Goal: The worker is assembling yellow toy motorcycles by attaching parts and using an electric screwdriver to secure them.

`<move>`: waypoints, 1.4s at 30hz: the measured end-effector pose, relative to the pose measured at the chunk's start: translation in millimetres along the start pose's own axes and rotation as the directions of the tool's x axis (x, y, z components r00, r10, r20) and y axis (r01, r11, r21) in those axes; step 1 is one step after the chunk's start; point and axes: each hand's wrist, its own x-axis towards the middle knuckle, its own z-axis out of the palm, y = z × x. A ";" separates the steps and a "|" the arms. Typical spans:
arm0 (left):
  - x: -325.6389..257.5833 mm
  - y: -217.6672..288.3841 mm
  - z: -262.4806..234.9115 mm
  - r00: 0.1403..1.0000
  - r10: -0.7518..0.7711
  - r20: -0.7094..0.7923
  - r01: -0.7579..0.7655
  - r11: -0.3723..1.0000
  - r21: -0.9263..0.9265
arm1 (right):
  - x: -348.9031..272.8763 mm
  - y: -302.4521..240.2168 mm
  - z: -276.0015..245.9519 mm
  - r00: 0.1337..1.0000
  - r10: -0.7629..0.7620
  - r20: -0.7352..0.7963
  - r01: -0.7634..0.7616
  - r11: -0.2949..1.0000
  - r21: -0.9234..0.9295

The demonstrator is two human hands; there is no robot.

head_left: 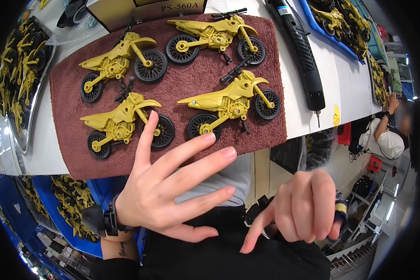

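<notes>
Toy motorbikes with yellow bodies and black wheels lie in two rows on a brown towel (pixel 172 98). My left hand (pixel 172 191) is open, its fingers spread over the towel's near edge. One fingertip overlaps the front fender of the near-left motorbike (pixel 116 122); another is at the rear wheel of the near-right motorbike (pixel 231 105). Whether they touch cannot be told. Behind are the far-left motorbike (pixel 112 63) and far-right motorbike (pixel 214 36). My right hand (pixel 303 205) hovers off the table's near side, fingers curled and one digit pointing down; its palm is hidden.
A black electric screwdriver (pixel 303 60) lies right of the towel. Behind it stands a box (pixel 144 14). Trays of yellow motorbikes sit at left (pixel 25 70) and far right (pixel 343 23). A blue bin (pixel 91 245) with yellow parts is below left. Another person (pixel 382 135) sits at right.
</notes>
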 end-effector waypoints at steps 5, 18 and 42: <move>-6.5 2.9 -1.4 0.989 0.020 -0.150 -0.027 0.999 -0.045 | -5.6 1.1 -8.4 0.992 -0.123 -0.012 0.122 0.988 -0.094; -10.6 2.2 4.4 0.980 0.089 -0.177 -0.089 0.996 0.012 | -7.6 7.8 -16.6 0.978 0.024 -0.208 0.048 0.941 0.334; -12.5 11.6 -5.1 0.982 0.160 -0.100 -0.125 0.948 0.294 | -16.7 11.0 -17.9 0.890 0.204 -0.407 0.022 0.873 0.487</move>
